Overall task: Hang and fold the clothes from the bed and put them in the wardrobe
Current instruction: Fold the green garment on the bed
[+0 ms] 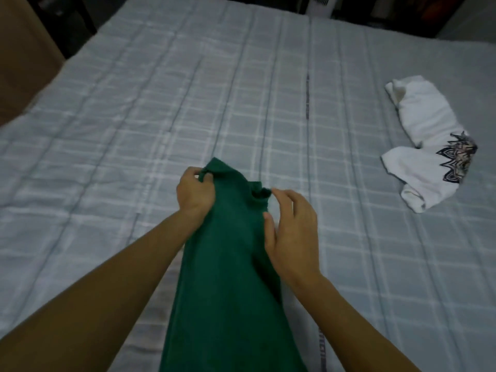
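Item 1: green garment. It lies in a long strip on the bed cover, running from the 6 o'clock edge of my view up to the centre, with its far end lifted.

Item 2: left hand. At centre, just toward 9 o'clock, with fingers curled tight round the strip's far left corner, the cloth bunched in the grip.

Item 3: right hand. Just toward 4 o'clock of centre, with fingers spread and loosely bent. The thumb tip is on the garment's right edge and the forefinger tip at a small gathered fold. Through the blur I cannot tell whether it has a pinch on it.

Item 4: white garment with a dark printed pattern. Crumpled at 3 o'clock, well apart from the green one.

Item 5: white appliance. Beyond the bed at 12 o'clock, cropped.

Item 6: brown panel. At 10 o'clock, beside the bed.
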Available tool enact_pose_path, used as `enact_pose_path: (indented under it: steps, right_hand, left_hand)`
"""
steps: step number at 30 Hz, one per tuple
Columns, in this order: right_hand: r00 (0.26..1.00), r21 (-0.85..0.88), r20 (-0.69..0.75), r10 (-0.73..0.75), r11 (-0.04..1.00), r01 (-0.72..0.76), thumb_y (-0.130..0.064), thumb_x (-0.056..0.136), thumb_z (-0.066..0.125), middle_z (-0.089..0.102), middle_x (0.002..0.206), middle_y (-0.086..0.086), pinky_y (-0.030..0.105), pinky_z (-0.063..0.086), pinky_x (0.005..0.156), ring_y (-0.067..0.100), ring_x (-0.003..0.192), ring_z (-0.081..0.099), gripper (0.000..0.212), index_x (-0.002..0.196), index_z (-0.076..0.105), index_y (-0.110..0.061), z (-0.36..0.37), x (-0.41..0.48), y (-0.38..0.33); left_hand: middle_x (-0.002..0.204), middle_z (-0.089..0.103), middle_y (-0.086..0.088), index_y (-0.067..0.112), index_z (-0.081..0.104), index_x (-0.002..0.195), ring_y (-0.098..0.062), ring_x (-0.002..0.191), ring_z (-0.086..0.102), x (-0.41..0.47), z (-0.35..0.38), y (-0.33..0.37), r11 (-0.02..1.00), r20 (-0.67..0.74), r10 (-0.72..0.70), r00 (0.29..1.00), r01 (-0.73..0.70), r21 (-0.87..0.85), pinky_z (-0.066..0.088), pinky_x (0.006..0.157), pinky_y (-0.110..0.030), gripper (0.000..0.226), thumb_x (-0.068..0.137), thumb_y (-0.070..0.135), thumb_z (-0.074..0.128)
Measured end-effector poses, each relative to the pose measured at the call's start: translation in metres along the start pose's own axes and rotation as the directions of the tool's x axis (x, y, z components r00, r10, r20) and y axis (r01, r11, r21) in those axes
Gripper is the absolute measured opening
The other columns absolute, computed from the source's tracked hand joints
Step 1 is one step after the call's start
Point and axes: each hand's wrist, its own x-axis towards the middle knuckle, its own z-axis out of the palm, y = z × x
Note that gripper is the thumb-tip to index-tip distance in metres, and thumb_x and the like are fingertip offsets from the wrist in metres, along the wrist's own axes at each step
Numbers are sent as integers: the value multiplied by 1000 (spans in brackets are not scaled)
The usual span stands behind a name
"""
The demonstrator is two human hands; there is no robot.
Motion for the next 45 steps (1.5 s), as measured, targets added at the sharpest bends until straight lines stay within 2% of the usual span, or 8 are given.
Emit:
enact_pose_path:
  steps: [6, 9, 13, 18, 20, 25, 36, 45]
  right_hand:
    - [945, -98, 303, 125, 990, -99, -29, 94, 52, 52, 129, 13, 41, 41, 102, 28, 116, 50, 42, 132, 50, -11, 40, -48, 25]
    - [941, -85, 315, 125, 991, -103, -29, 95, 52, 50, 133, 14, 39, 36, 107, 27, 120, 47, 41, 132, 51, -11, 47, -56, 26]
    - [946, -80, 303, 112, 993, -91, -30, 96, 48, 44, 140, 19, 40, 31, 109, 31, 128, 42, 42, 133, 51, -10, 43, -65, 17]
    - [937, -59, 348, 25, 998, -5, -31, 97, 42, 46, 140, 18, 45, 33, 110, 33, 131, 40, 42, 132, 51, -9, 27, -111, -9]
    - [922, -42, 386, 6, 999, 11, -31, 98, 39, 46, 141, 16, 47, 31, 111, 32, 134, 38, 43, 132, 52, -8, 22, -145, -22]
    - [836, -95, 548, 4, 994, 58, -35, 98, 29, 35, 150, 13, 45, 13, 117, 31, 142, 25, 51, 140, 43, -11, 11, -237, -45]
    - [722, -186, 692, -11, 963, 193, -41, 97, 29, 35, 150, 15, 51, 17, 115, 34, 141, 27, 54, 141, 41, -12, -63, -358, -49]
    - [628, -127, 769, -118, 935, 331, -76, 73, 43, 34, 149, 19, 61, 11, 111, 37, 140, 26, 88, 140, 42, -18, -107, -470, -76]
  left_hand:
    - [97, 60, -2, 15, 53, 122, -18, 85, 58, 19, 5, -32, 990, 110, 100, 989, -110, 87, 47, 79, -26, 30, 92, 13, 55]
    - [101, 58, -4, 15, 46, 131, -19, 89, 57, 22, 4, -41, 982, 36, 134, 990, -138, 132, 44, 78, -26, 39, 93, 10, 53]
    - [139, 41, -14, 14, 28, 145, -26, 125, 42, 17, -5, -57, 937, 42, 245, 969, -247, 245, 36, 106, -38, 57, 94, 18, 53]
    - [127, 52, -16, 7, 47, 131, -31, 119, 46, -70, -45, -94, 561, 342, 612, 713, -697, 448, 30, 104, -44, 39, 93, 16, 46]
    - [131, 51, -17, 6, 51, 129, -33, 126, 43, -125, -63, -124, 416, 493, 583, 646, -758, 502, 24, 107, -51, 39, 93, 21, 44]
    - [144, 42, -16, 5, 44, 138, -29, 138, 29, -259, -99, -209, 399, 682, 363, 634, -768, 501, 18, 111, -50, 51, 95, 31, 35]
    - [151, 27, -19, 12, 29, 146, -29, 142, 18, -381, -156, -260, 332, 666, 154, 730, -673, 661, 16, 110, -49, 63, 98, 51, 12]
    - [155, 14, -20, 23, 23, 149, -31, 144, 11, -440, -208, -316, 250, 820, 270, 506, -859, 447, 12, 112, -54, 94, 77, 82, 36]
